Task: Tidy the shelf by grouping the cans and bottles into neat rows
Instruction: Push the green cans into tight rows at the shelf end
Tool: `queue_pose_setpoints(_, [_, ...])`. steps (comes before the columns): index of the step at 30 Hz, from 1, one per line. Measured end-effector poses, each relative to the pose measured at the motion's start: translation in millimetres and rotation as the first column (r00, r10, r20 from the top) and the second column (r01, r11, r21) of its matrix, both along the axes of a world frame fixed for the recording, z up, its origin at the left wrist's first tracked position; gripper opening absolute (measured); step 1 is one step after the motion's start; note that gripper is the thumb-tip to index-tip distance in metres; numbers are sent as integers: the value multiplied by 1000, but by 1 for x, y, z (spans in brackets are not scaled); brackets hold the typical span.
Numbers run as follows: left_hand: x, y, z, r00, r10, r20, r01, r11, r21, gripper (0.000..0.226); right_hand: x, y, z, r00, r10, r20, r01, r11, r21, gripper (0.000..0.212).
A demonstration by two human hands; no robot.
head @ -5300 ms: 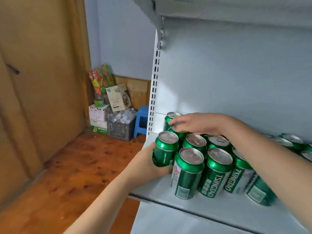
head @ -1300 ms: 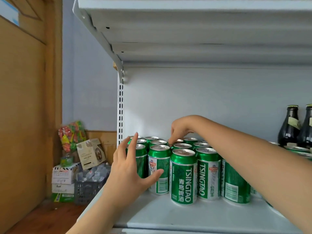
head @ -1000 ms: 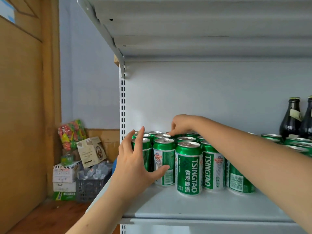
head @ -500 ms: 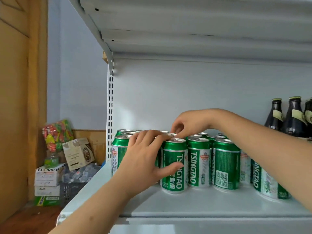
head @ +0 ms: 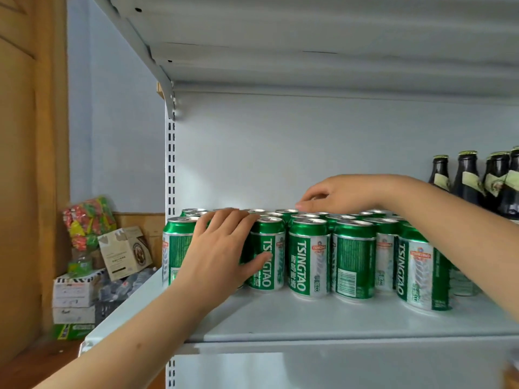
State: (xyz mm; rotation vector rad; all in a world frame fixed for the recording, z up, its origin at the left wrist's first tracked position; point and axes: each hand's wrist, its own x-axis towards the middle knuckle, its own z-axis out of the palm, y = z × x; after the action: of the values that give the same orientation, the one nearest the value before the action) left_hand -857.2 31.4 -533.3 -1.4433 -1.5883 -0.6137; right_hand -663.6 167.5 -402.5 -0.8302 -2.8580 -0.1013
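Since the frame 0.5 s ago our left hand [head: 222, 248] has slid left, fingers draped over a front can [head: 266, 254] it grasps. Right hand [head: 337, 195] pinches at a back-row can top [head: 304, 213]; its grip is unclear. We are squaring the cans [head: 354, 259] on the shelf [head: 323, 318]; next, nudge the rows flush. Bottles [head: 471, 181] are cut off at right.

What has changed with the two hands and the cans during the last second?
The left hand, which was open beside the front cans, has closed round a front can, fingers over its top and thumb on its side. The right hand stays over the back cans, fingertips near their tops. The cans remain upright in a group on the shelf; the bottles are unmoved.
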Motion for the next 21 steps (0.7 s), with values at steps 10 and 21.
queue_pose_setpoints(10, [20,48,115,846,-189,498,275,956,-106,27,6,-1,-15,995,-69,-75,65,996,-59,71])
queue_pose_setpoints(21, [-16,164,142,959,18,284,228,549,-804,43,6,-2,-41,996,-28,-89,27,1000,-12,80])
